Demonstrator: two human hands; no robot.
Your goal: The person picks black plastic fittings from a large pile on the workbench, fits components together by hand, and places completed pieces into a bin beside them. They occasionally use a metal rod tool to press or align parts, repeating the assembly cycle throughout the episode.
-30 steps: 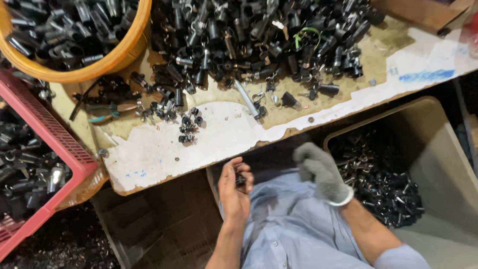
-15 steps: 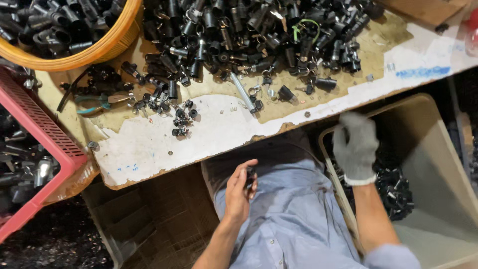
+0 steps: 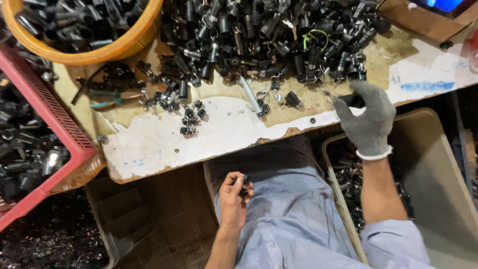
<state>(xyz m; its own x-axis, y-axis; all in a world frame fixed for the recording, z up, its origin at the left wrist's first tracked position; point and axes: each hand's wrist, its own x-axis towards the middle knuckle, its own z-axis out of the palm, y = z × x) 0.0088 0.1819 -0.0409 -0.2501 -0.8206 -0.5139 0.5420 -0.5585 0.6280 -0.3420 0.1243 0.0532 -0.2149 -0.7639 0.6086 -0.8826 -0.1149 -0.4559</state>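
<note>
1. Black fitting (image 3: 244, 182), small, sits pinched in our bare left hand (image 3: 234, 195) over the lap; it looks light and rigid.
2. Our gloved right hand (image 3: 367, 115) grips another black part (image 3: 356, 100) at the desk (image 3: 224, 130) edge.
3. We hold by the barrel.

grey knit glove on right hand (image 3: 369, 117), bare left hand (image 3: 234, 197), light blue rolled sleeves

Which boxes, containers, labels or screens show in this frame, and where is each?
Cardboard box: top right on the table, brown, with something glowing blue inside.
Round basket: top left, orange, full of black parts.
Crate: left edge, red plastic mesh.
Bin: right, below the table, beige, rectangular.
No readable labels stand out.
</note>
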